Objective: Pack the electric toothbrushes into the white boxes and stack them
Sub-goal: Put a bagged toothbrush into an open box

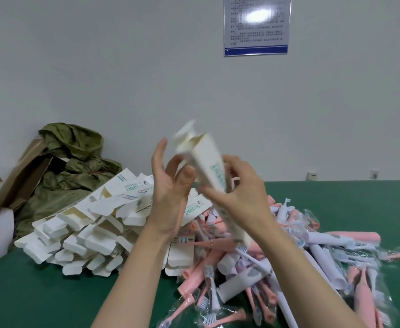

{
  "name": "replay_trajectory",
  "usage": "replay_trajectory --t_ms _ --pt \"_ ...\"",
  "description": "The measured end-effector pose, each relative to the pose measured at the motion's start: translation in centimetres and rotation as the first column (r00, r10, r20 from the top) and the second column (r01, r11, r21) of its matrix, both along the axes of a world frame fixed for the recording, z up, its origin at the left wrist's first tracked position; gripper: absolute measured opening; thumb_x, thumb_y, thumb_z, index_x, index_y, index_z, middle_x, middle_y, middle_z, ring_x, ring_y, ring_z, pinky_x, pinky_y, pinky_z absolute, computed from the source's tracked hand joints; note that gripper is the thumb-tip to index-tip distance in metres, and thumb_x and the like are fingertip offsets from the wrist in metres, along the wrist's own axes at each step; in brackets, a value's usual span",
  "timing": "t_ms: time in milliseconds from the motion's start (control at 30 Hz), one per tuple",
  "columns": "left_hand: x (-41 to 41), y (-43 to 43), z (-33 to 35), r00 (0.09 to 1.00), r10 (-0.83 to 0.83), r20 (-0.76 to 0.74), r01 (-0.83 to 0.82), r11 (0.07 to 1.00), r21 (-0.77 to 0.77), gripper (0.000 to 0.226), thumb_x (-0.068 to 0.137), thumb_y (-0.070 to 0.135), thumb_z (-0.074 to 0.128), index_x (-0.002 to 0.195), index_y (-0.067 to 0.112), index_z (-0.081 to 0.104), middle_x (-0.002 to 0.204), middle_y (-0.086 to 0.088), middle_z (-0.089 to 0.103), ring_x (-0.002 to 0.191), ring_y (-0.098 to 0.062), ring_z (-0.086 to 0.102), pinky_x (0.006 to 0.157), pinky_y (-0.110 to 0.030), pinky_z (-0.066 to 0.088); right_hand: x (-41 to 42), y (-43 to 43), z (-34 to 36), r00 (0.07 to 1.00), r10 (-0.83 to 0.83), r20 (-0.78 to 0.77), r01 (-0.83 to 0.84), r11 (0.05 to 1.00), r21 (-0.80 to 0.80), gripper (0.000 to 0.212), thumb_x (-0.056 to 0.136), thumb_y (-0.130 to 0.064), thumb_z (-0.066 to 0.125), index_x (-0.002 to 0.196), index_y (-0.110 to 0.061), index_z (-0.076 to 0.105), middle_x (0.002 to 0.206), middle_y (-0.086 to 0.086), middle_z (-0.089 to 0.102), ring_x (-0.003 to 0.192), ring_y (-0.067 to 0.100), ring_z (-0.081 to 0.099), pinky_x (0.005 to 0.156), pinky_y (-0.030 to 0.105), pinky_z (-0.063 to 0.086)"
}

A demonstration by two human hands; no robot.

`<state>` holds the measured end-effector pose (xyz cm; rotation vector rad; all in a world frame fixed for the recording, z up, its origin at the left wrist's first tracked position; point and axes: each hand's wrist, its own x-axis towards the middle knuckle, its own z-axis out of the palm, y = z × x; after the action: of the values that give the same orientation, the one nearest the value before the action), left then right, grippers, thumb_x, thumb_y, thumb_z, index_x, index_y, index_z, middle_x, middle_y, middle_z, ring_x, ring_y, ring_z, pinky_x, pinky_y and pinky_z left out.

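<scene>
In the middle of the frame the right hand [239, 192] grips one white box [208, 166] around its lower half and holds it tilted in the air above the piles. The top end of the box is open, with the flaps standing up and blurred; what is inside cannot be seen. The left hand [170, 190] is just beside the upper part of the box, palm turned to it, fingers relaxed and spread; whether it touches the box is not clear.

Under the hands, in the left centre, lies a pile of flat unfolded boxes [87, 228], too many to count. At the lower right lies a heap of toothbrushes [317, 254], pink ones and pale ones, many in clear bags, also too many to count. Both piles lie on the green table [28, 292] and touch each other.

At the left edge stands an open brown carton [11, 185], with an olive-green bag [75, 166] beside it. On the wall at the upper right hangs one blue-framed notice [257, 24]; two sockets [312, 175] are lower on the wall at the right.
</scene>
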<state>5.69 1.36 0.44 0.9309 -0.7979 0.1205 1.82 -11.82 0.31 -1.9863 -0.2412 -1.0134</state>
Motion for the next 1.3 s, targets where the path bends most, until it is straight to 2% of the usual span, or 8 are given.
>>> replay_trajectory --t_ms 167,500,600,667,767,900,1067,1300 --pt "-0.1 0.0 -3.3 0.987 0.122 0.102 -0.157 0.854 0.495 0.084 0.054 0.048 0.078 0.13 0.042 0.042 0.13 0.015 0.052 0.119 0.003 0.051 0.104 -0.032 0.042 -0.2 -1.8 1.5 0.993 0.109 -0.046 -0.047 0.715 0.697 0.035 0.079 -0.04 0.071 0.095 -0.01 0.061 0.09 0.002 0.068 0.074 0.003 0.067 0.066 0.025 0.057" --pt "-0.8 -0.1 -4.2 0.868 0.234 0.438 -0.462 0.706 0.537 0.066 0.063 0.035 0.085 0.116 0.053 0.05 0.118 0.028 0.054 0.104 0.0 0.056 0.087 -0.022 0.048 1.4 -4.3 -1.0 0.864 0.495 -0.098 -0.011 0.213 0.977 0.047 0.09 -0.045 0.058 0.11 -0.002 0.053 0.092 0.017 0.067 0.081 0.026 0.066 0.067 0.035 0.055" --pt "-0.3 -0.4 -3.6 0.824 0.507 0.252 -0.566 0.731 0.381 0.03 0.081 0.033 0.07 0.108 0.037 0.057 0.102 0.021 0.064 0.091 -0.001 0.063 0.073 -0.015 0.051 0.9 -4.1 -0.8 0.784 0.426 -0.452 0.118 0.613 0.782 0.075 0.085 -0.073 0.036 0.095 -0.003 0.06 0.063 0.008 0.055 0.053 0.019 0.049 0.05 0.024 0.044" --pt "0.2 -0.2 -2.8 0.813 0.575 0.096 -0.568 0.744 0.353 0.024 0.085 0.032 0.066 0.107 0.028 0.057 0.103 0.011 0.067 0.081 -0.008 0.068 0.061 -0.019 0.053 0.4 -4.3 -0.4 0.835 -0.053 -0.548 0.271 0.906 0.325 0.067 0.087 -0.069 0.037 0.079 -0.008 0.063 0.051 -0.003 0.052 0.047 0.012 0.045 0.048 0.023 0.035" --pt "0.2 0.3 -1.6 0.782 0.615 0.1 -0.613 0.73 0.302 0.019 0.084 0.029 0.068 0.097 0.032 0.055 0.093 0.012 0.068 0.077 -0.009 0.067 0.058 -0.021 0.053 -0.5 -4.0 0.4 0.964 -0.219 -0.147 0.206 0.973 -0.103 0.024 0.079 -0.036 0.068 0.09 -0.019 0.055 0.079 -0.007 0.054 0.069 0.008 0.048 0.06 0.014 0.034" --pt "-0.5 -0.1 -0.6 0.827 0.517 0.221 -0.562 0.778 0.283 0.02 0.085 0.03 0.067 0.093 0.042 0.053 0.089 0.027 0.065 0.084 0.005 0.063 0.069 -0.018 0.052 0.4 -2.2 -0.3 0.986 -0.152 -0.074 0.088 0.832 -0.547 0.079 0.073 -0.029 0.076 0.14 -0.018 0.035 0.131 -0.001 0.04 0.117 0.018 0.035 0.09 0.018 0.023" --pt "-1.2 0.0 -0.4 0.908 0.213 0.362 -0.353 0.854 0.383 0.051 0.077 0.044 0.065 0.124 0.049 0.043 0.126 0.008 0.051 0.116 0.0 0.052 0.092 -0.02 0.046 0.1 -0.7 -0.2 0.989 0.147 0.01 -0.14 0.954 -0.264 0.037 0.074 -0.014 0.067 0.11 -0.008 0.058 0.091 0.005 0.063 0.076 0.008 0.051 0.064 0.019 0.039" --pt "-1.6 -2.3 0.8 0.895 0.239 0.377 -0.307 0.943 0.13 0.028 0.084 0.033 0.057 0.111 0.033 0.053 0.102 0.021 0.063 0.096 0.001 0.06 0.078 -0.013 0.046 -0.8 -1.8 0.6 0.96 0.221 -0.17 -0.243 0.962 -0.123 0.064 0.075 -0.022 0.077 0.131 -0.027 0.046 0.12 -0.013 0.055 0.106 0.003 0.051 0.086 0.019 0.042"
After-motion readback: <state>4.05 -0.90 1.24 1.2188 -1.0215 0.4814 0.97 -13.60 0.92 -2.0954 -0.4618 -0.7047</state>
